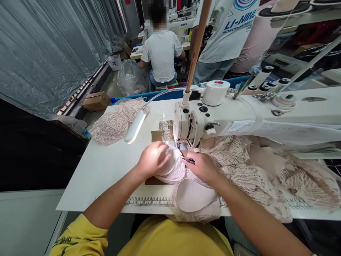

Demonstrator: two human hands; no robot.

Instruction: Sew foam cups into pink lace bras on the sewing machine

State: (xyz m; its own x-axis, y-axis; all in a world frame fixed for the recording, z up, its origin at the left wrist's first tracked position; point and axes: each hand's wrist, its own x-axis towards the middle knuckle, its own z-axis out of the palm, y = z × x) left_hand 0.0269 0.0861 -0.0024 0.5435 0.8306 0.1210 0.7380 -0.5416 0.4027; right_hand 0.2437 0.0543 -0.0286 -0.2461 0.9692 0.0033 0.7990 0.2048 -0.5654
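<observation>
A pale pink lace bra (186,185) lies on the white desk (106,170) just in front of the sewing machine (213,113), one smooth padded cup facing up near the desk's front edge, the other under the left hand (153,158). That hand lies flat on the cup with its fingers together, pressing rather than gripping. The right hand (204,167) rests on the lace beside it, fingers pinched on small dark snips (188,160) whose tips point toward the needle. The needle area is hidden behind the machine head and blown out by the lamp (134,128), so I cannot tell whether fabric sits under the foot. More lace pieces (266,170) are heaped to the right, and another lace pile (117,121) sits at the far left corner. Bare desk lies open to the left; a printed ruler (149,202) runs along the front edge.
</observation>
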